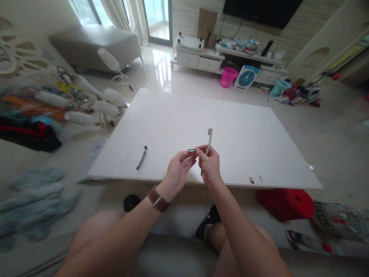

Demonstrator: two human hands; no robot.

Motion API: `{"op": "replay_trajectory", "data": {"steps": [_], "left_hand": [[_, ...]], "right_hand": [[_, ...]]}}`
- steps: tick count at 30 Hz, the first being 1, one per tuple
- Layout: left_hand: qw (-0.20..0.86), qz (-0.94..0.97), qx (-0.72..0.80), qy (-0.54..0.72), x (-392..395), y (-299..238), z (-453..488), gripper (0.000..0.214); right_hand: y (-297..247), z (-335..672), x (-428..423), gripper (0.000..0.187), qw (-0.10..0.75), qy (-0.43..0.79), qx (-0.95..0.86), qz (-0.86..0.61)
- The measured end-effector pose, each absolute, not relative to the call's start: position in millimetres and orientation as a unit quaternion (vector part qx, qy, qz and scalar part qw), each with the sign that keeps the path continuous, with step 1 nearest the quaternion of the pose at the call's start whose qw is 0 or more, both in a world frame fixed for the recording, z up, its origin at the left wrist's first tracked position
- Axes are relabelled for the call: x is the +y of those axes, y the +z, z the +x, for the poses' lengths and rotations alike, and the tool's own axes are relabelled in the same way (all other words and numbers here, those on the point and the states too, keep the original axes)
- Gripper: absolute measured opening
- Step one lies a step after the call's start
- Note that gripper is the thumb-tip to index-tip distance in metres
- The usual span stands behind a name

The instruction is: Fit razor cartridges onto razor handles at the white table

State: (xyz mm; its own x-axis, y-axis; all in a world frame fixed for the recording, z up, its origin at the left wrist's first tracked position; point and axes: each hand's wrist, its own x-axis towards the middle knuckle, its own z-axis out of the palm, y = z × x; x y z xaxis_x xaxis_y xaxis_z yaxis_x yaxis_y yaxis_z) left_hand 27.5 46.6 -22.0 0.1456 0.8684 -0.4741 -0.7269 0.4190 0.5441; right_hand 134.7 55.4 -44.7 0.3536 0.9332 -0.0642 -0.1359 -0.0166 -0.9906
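- The right hand (210,165) holds a toothbrush (209,140) upright above the near edge of the table (245,127); its fingers are curled shut around the lower handle, and the bristle head stands above the hand.
- The left hand (178,171) is just beside the right, fingertips touching it; thumb and forefinger pinch a small tube (190,151) with a green end, which meets the brush handle.
- A brown watch (158,200) sits on the left wrist.
- A black pen (142,157) lies on the table, left of the hands and well apart from them.
- Two tiny bits (256,179) lie near the table's front edge, right of the hands; what they are cannot be told.
- A red stool (285,204) shows below the table's near right edge.
- A pink bin (228,77) stands on the floor beyond the table's far side.
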Motion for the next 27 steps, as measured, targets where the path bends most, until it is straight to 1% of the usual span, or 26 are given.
{"op": "replay_trajectory", "data": {"steps": [5, 8, 11, 16, 21, 27], "left_hand": [[0.731, 0.017, 0.371, 0.572, 43, -24, 34, 0.005], [0.726, -0.006, 0.356, 0.588, 44, -23, 39, 0.008], [0.726, -0.021, 0.343, 0.596, 45, -22, 40, 0.011], [0.722, -0.045, 0.341, 0.601, 47, -22, 41, 0.010], [0.718, -0.050, 0.348, 0.601, 45, -24, 45, 0.011], [0.724, -0.055, 0.351, 0.591, 39, -18, 45, 0.014]], "right_hand": [[-51, 125, 50, 0.030, 0.616, 0.423, -0.357, -0.561], [-52, 121, 52, 0.031, 0.624, 0.424, -0.341, -0.561], [-49, 118, 56, 0.032, 0.631, 0.452, -0.313, -0.547], [-46, 111, 59, 0.031, 0.648, 0.495, -0.267, -0.513], [-49, 110, 56, 0.028, 0.650, 0.484, -0.273, -0.519], [-51, 108, 50, 0.024, 0.651, 0.438, -0.309, -0.538]]}}
